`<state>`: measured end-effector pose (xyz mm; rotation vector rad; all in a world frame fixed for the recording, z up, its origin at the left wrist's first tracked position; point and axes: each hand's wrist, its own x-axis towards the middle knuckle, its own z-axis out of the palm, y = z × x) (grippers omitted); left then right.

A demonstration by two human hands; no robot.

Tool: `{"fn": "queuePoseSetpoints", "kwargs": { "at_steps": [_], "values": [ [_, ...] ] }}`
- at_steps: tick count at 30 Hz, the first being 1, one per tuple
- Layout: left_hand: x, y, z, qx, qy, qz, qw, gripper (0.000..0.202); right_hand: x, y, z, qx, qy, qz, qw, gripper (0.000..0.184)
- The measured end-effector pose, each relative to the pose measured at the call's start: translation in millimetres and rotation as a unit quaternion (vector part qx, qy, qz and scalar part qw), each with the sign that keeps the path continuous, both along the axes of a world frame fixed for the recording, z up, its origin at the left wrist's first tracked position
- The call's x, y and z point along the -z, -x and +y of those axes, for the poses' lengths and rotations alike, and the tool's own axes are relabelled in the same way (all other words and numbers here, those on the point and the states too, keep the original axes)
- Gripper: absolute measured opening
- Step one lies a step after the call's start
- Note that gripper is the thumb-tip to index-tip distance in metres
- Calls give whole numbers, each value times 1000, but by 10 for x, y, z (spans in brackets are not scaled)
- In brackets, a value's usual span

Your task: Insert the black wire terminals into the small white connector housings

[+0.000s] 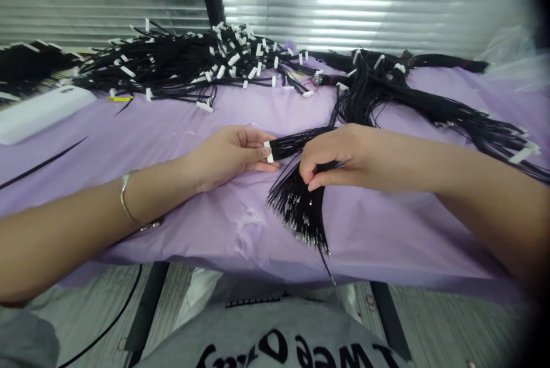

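My left hand (240,156) pinches a white connector (269,152) between thumb and fingers. Several black wires run from that connector to the right, behind my other hand. My right hand (339,156) is closed, thumb and index finger pressed together over a fanned bundle of black wires (301,202). Bare silvery terminals tip the fan, which spreads toward the table's front edge. One longer wire (327,267) pokes out below the others. Whether the right fingertips grip a single wire or several is hidden.
A big heap of black cables with white connectors (180,58) lies along the back of the purple-covered table (193,242). More wire bundles (451,110) stretch across the back right. At the left are a white plastic case (47,113), a yellow tag (120,98) and a black cable (43,163).
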<state>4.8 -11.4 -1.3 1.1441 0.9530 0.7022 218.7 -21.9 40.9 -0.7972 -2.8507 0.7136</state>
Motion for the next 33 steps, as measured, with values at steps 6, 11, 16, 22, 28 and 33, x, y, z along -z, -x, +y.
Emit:
{"fn": "queuePoseSetpoints", "kwargs": {
  "at_steps": [6, 11, 16, 22, 28, 33],
  "values": [
    [4, 12, -17, 51, -43, -6, 998, 22, 67, 145, -78, 171, -75, 85, 979, 10],
    [3, 16, -26, 54, -45, 10, 997, 24, 187, 269, -121, 243, -119, 100, 958, 7],
    [0, 13, -27, 64, -49, 19, 997, 24, 227, 293, -109, 242, -135, 103, 955, 9],
    [2, 19, -18, 74, -45, 29, 996, 26, 253, 301, -110, 238, -141, 112, 954, 9],
    [-2, 18, -8, 71, -36, 32, 996, 27, 311, 318, -74, 225, -147, 133, 954, 9],
    [-7, 4, 1, 58, -23, 25, 998, 25, 342, 365, -66, 201, -164, 128, 957, 11]
  ]
}}
